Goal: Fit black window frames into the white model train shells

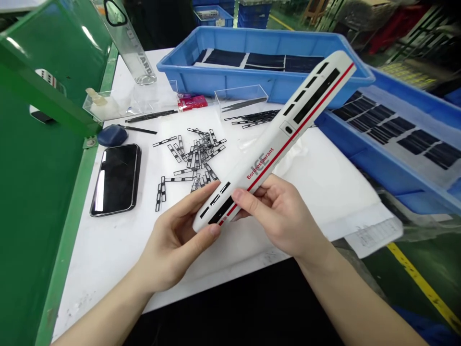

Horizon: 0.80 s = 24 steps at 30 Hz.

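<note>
You've got the white train shell (pixel 272 144) clamped in both: L hand (pixel 175 240) round its near end, R hand (pixel 283 214) pinching just farther up, slanting above the table (pixel 104 254) w/ its far end twd the blue bin (pixel 212 79).

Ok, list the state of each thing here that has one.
Model train: tilted, held
Left hand: gripping its lower end
Right hand: gripping, thumb on side
Phone: face up, screen dark
Bottle: standing
Black strips: loose, overlapping
Back bin: open, filled partly
Right bin: open, dark pieces inside
</note>
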Motion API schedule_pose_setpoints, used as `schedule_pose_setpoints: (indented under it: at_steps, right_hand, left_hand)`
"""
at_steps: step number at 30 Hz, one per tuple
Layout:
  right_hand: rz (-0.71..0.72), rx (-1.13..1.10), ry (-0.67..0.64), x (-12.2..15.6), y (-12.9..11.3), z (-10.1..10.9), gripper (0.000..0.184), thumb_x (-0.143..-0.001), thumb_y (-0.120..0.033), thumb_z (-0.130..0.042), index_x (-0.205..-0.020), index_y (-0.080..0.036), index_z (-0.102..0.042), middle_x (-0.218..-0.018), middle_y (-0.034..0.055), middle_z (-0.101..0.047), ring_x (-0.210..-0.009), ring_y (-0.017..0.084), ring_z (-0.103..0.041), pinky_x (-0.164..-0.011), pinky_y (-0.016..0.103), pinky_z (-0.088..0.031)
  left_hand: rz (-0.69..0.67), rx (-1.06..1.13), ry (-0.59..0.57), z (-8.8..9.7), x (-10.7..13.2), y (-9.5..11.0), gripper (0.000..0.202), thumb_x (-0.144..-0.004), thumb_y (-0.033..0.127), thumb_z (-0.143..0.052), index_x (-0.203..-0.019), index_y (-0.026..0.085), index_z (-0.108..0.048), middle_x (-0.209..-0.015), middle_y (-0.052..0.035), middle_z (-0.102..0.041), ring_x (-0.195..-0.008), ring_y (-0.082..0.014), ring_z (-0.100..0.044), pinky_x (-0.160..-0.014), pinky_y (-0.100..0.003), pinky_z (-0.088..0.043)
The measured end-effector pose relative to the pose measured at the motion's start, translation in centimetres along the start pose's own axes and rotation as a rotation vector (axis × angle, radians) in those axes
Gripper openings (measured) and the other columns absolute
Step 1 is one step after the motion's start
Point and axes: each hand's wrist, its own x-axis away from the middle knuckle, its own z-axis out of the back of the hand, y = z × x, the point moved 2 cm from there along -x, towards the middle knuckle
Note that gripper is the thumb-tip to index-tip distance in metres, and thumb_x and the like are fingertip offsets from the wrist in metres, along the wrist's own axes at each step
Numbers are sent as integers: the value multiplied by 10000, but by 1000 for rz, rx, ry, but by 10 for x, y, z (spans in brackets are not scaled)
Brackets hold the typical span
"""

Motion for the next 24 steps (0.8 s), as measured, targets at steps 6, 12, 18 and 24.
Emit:
schedule_pose_setpoints:
  at_steps: [6, 12, 18, 24]
  right_hand:
    - [-45, -23, 59, 5, 0, -8, 378, -741, -311, -956, -1011, -204, -713, -987, 33, -823, -953, 231, -805, -848, 351, -696]
    - [23, -46, 2, 25, -5, -22, 358, -803, -193, -890, -1081, -233, -669, -984, 1, -789, -955, 206, -779, -809, 317, -673]
    - [-22, -97, -238, 44, -16, -32, 353, -861, -238, -862, -1149, -237, -657, -1028, 23, -783, -1016, 210, -770, -873, 333, -663]
    - [-98, 228, -405, 67, -22, 1, 279, -996, -462, -702, -1120, -212, -705, -953, 67, -798, -892, 210, -789, -869, 346, -657]
  left_hand:
    - [-6, 58, -69, 5, 0, 2, 517, -960, 191, -739, -1445, 359, -676, -1560, -9, -639, -1485, -305, -550, -1249, -435, -456]
    - [-73, -39, -50, -8, 17, 25, 538, -954, 170, -753, -1451, 357, -669, -1559, -33, -642, -1477, -278, -561, -1236, -395, -471]
    - [-41, -192, 59, -19, 47, 43, 551, -941, 267, -789, -1469, 352, -655, -1479, -69, -707, -1297, -324, -710, -1149, -464, -561]
    - [-8, -461, 417, 8, 134, 57, 696, -908, 566, -752, -1504, 231, -623, -1406, -150, -745, -1263, -402, -722, -1093, -499, -594]
